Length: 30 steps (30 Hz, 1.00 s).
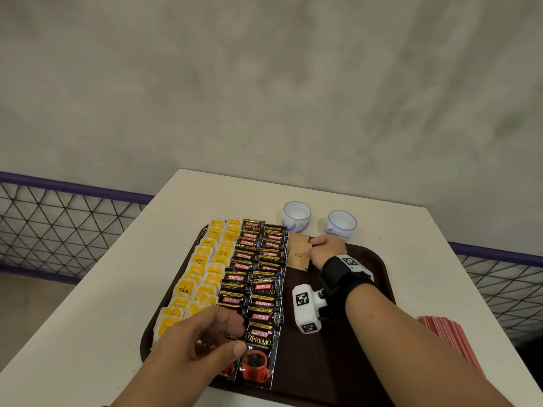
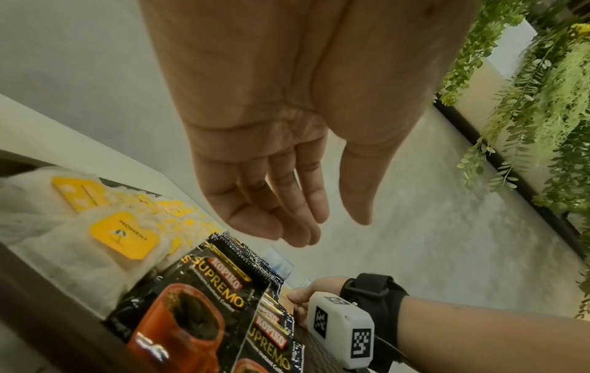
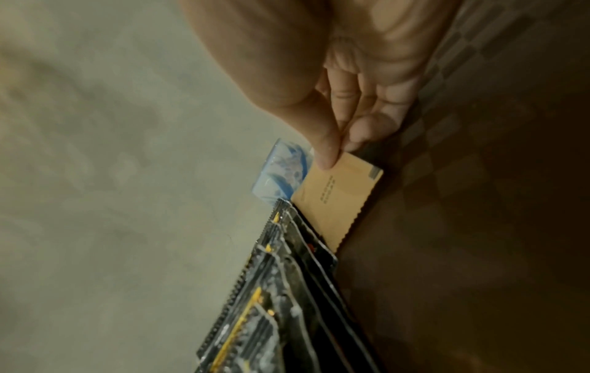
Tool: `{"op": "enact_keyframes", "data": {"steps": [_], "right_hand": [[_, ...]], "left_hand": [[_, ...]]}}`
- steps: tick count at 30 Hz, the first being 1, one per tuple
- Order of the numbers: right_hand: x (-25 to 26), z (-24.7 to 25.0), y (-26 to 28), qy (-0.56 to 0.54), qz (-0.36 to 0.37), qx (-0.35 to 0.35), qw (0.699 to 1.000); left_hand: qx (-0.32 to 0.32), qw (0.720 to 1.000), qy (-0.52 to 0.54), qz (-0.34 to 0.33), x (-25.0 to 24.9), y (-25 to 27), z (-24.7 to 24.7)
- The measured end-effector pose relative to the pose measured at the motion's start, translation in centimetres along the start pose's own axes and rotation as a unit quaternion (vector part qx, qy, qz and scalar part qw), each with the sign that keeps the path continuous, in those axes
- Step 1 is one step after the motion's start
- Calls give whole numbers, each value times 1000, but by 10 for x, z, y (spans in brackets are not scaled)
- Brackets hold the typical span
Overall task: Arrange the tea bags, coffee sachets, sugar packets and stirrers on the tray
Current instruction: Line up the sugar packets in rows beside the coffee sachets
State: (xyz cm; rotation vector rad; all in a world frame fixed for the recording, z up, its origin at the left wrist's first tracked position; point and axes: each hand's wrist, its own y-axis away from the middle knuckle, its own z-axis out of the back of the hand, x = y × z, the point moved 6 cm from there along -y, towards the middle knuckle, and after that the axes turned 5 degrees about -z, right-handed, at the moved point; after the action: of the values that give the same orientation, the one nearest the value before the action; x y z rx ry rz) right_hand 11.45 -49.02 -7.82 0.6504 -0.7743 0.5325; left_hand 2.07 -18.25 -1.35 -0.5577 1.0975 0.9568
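Observation:
A dark brown tray (image 1: 338, 362) holds two columns of yellow-tagged tea bags (image 1: 199, 277) at its left and two columns of black coffee sachets (image 1: 258, 268) beside them. Brown sugar packets (image 1: 298, 255) lie at the far middle, right of the sachets. My right hand (image 1: 326, 245) pinches the edge of one sugar packet (image 3: 338, 199) between thumb and fingers (image 3: 325, 156), low over the tray. My left hand (image 1: 211, 339) hovers over the nearest coffee sachets (image 2: 198, 302) with relaxed fingers (image 2: 303, 222) and holds nothing.
Red stirrers (image 1: 449, 339) lie in a pile on the white table, right of the tray. Two small blue-and-white cups (image 1: 296, 215) (image 1: 340, 224) stand just beyond the tray's far edge. The tray's right half is bare. A mesh fence runs behind the table.

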Motion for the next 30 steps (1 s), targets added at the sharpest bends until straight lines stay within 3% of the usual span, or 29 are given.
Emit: {"op": "enact_keyframes", "data": {"steps": [16, 21, 25, 27, 30], "right_hand": [[5, 3, -1, 48, 32, -29, 998], [28, 48, 62, 36, 151, 9, 988], [18, 84, 151, 174, 259, 176, 934], [-7, 101, 194, 271, 261, 266, 887], [-62, 123, 230, 409, 228, 305, 829]], "left_hand": [[-8, 1000, 4, -2, -1, 7, 3], [8, 1000, 21, -17, -12, 17, -3], [55, 998, -22, -36, -18, 29, -27], [110, 991, -66, -48, -24, 37, -50], [213, 960, -167, -68, -36, 52, -94]]}}
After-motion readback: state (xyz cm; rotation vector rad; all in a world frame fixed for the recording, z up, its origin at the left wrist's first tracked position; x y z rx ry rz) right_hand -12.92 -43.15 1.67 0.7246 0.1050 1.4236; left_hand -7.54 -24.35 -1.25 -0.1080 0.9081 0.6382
